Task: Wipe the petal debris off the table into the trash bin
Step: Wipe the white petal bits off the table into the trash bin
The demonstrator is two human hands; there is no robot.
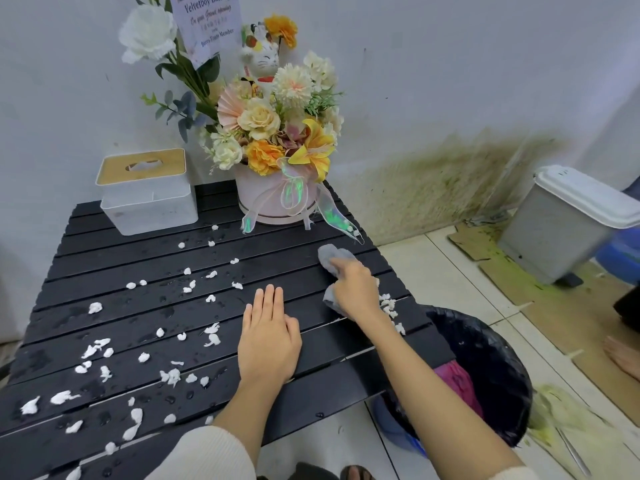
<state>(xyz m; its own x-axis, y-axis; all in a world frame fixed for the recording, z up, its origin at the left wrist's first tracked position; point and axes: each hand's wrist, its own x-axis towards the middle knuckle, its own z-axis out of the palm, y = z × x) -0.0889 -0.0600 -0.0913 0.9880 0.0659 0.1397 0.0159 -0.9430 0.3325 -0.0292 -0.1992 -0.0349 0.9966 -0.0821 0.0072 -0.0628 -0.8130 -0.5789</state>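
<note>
Several white petal bits [95, 348] lie scattered over the wet black slatted table [145, 306], thickest at the left and front. My right hand [355, 289] presses a grey cloth [334, 254] onto the table near its right edge, where a small heap of petals [389, 306] has gathered. My left hand [268, 337] rests flat on the table, fingers together, holding nothing. A trash bin [498, 358] lined with a black bag stands on the floor just below the table's right edge, with something pink inside.
A white tissue box [147, 194] with a wooden lid sits at the table's back left. A flower arrangement in a pink round box [277, 199] stands at the back middle. A grey pedal bin [568, 223] stands by the stained wall. Cardboard sheets [519, 289] lie on the tiled floor.
</note>
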